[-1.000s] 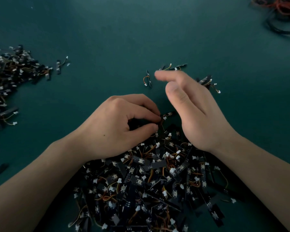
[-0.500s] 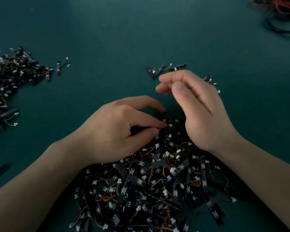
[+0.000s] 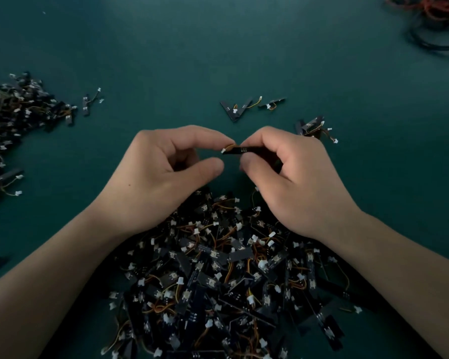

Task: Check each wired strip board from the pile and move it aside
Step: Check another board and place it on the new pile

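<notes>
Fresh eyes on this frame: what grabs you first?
The two hands at centre: the right hand pinches a narrow black strip board with an orange wire and white plug, the left hand at its wired end. Under the wrists sprawls a big pile of black wired boards; a second heap of boards sits at the left edge of the dark green table.

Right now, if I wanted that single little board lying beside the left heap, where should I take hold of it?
Probably pinch the black board across its narrow width, coming from above: it lies flat on the table, and its thin wire trailing right looks too flimsy.
</notes>
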The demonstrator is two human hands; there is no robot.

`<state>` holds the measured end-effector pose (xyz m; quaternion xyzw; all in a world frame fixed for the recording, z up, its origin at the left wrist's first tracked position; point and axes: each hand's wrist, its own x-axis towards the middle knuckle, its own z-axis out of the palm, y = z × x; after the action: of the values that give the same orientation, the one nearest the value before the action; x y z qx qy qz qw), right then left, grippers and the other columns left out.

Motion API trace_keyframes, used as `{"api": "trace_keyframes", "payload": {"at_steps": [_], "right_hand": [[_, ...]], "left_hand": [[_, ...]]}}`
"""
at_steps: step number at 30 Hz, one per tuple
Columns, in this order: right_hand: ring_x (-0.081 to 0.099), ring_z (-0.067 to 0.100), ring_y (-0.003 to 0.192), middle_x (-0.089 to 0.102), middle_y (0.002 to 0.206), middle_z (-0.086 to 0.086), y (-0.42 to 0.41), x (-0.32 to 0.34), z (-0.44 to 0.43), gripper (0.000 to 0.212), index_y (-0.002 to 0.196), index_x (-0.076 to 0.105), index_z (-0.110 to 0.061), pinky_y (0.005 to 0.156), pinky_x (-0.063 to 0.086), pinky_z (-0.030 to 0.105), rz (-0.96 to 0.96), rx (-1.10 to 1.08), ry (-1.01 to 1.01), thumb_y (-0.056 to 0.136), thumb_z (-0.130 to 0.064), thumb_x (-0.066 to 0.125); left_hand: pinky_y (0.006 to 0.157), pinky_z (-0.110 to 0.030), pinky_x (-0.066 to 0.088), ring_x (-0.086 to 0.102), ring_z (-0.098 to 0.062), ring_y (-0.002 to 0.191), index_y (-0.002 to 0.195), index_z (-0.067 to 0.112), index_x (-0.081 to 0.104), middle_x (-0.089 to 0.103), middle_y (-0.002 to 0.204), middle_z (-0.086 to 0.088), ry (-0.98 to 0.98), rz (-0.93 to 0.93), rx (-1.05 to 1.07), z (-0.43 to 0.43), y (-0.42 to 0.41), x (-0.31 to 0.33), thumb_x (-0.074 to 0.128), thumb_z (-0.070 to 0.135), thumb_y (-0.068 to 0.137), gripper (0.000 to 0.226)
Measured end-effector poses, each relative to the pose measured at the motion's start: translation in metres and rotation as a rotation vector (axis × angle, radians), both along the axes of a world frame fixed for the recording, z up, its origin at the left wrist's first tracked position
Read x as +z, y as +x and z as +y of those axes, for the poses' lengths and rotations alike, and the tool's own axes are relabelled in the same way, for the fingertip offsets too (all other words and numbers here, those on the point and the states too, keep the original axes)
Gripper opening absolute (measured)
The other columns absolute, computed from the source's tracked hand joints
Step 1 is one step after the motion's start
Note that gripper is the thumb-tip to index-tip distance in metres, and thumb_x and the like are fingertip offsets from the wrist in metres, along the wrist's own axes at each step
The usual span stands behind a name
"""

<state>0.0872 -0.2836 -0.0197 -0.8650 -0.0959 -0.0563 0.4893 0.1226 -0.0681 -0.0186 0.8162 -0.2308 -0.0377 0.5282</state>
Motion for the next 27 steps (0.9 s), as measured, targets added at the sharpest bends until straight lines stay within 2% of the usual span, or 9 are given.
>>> {"api": "trace_keyframes", "payload": {"at_steps": [3,7,9,11,13,17,20,24,27], "right_hand": [[0.048,0.017,0.044,0.058,0.057,0.003,0.0003,0.0,-0.0009,0.016,0.086,0.067,-0.029,0.042,0.033,0.027,-0.03,-0.007,-0.016,0.1,-0.023,0.061],[0.056,0.018,0.051,0.066,0.064,0.002,-0.0012,0.0012,-0.0012,0.016,0.096,0.074,-0.032,0.049,0.043,0.038,-0.09,0.062,-0.008,0.101,-0.021,0.064],[0.061,0.02,0.055,0.071,0.069,0.001,-0.0016,0.0015,-0.0006,0.016,0.106,0.08,-0.026,0.052,0.046,0.041,-0.126,0.069,-0.026,0.101,-0.02,0.067],[0.065,0.017,0.058,0.074,0.072,-0.006,-0.0015,0.0016,-0.0006,0.017,0.111,0.081,-0.025,0.054,0.05,0.04,-0.133,0.061,-0.053,0.101,-0.021,0.068],[0.066,0.014,0.059,0.073,0.073,-0.015,-0.0017,0.0012,-0.0012,0.019,0.113,0.081,-0.026,0.054,0.051,0.034,-0.116,0.057,-0.066,0.1,-0.021,0.069],[0.056,0.021,0.048,0.069,0.066,-0.001,-0.0036,0.0024,-0.0014,0.014,0.102,0.078,-0.024,0.046,0.043,0.036,-0.009,0.063,-0.01,0.098,-0.022,0.064],[0.054,0.023,0.05,0.067,0.066,0.005,-0.0044,0.0046,-0.0005,0.028,0.085,0.071,-0.017,0.048,0.042,0.039,0.009,0.081,-0.011,0.1,-0.036,0.055],[0.049,0.015,0.046,0.063,0.059,0.007,-0.0042,0.0061,-0.0009,0.039,0.076,0.064,-0.012,0.048,0.036,0.027,0.005,0.082,0.016,0.105,-0.034,0.05],[0.048,0.016,0.044,0.059,0.055,0.004,-0.0032,0.0055,-0.002,0.031,0.078,0.063,-0.013,0.045,0.035,0.025,-0.031,0.087,0.028,0.104,-0.026,0.055]], "left_hand": [[0.053,-0.048,0.045,0.052,-0.045,0.063,0.107,0.04,0.079,0.072,0.089,-0.025,-0.033,0.009,0.009,0.0015,0.0018,-0.0029,0.074,0.041,0.089,0.019],[0.053,-0.025,0.039,0.046,-0.015,0.055,0.111,0.026,0.076,0.071,0.085,-0.006,-0.224,0.068,-0.005,0.0021,0.0021,-0.0016,0.066,0.032,0.093,0.022],[0.057,-0.023,0.036,0.044,-0.017,0.06,0.104,0.019,0.076,0.069,0.083,-0.003,-0.271,0.12,-0.007,0.0017,0.0031,-0.0004,0.056,0.036,0.097,0.027],[0.055,-0.027,0.035,0.044,-0.023,0.061,0.09,0.018,0.075,0.061,0.071,-0.004,-0.178,0.105,0.025,-0.0008,0.0034,-0.0004,0.055,0.043,0.097,0.033],[0.052,-0.024,0.035,0.045,-0.013,0.057,0.083,0.02,0.072,0.057,0.064,0.003,-0.093,0.05,0.032,-0.0038,0.0017,0.0004,0.063,0.036,0.098,0.023],[0.053,-0.008,0.037,0.05,0.003,0.054,0.084,0.026,0.07,0.064,0.066,0.016,-0.042,-0.022,0.033,-0.0054,-0.0007,0.0017,0.067,0.02,0.101,0.019],[0.054,-0.012,0.04,0.052,0.001,0.057,0.084,0.029,0.072,0.068,0.07,0.008,-0.028,-0.078,0.059,-0.0052,-0.0018,0.0028,0.068,0.022,0.101,0.018],[0.057,-0.03,0.048,0.061,-0.024,0.064,0.088,0.025,0.073,0.072,0.078,-0.001,-0.024,-0.092,0.055,-0.0065,-0.0034,0.0026,0.07,0.025,0.099,0.011],[0.062,-0.019,0.051,0.065,-0.016,0.068,0.099,0.022,0.071,0.075,0.083,-0.001,-0.082,-0.016,0.04,-0.0059,-0.0038,0.0042,0.072,0.025,0.094,0.006]]}}
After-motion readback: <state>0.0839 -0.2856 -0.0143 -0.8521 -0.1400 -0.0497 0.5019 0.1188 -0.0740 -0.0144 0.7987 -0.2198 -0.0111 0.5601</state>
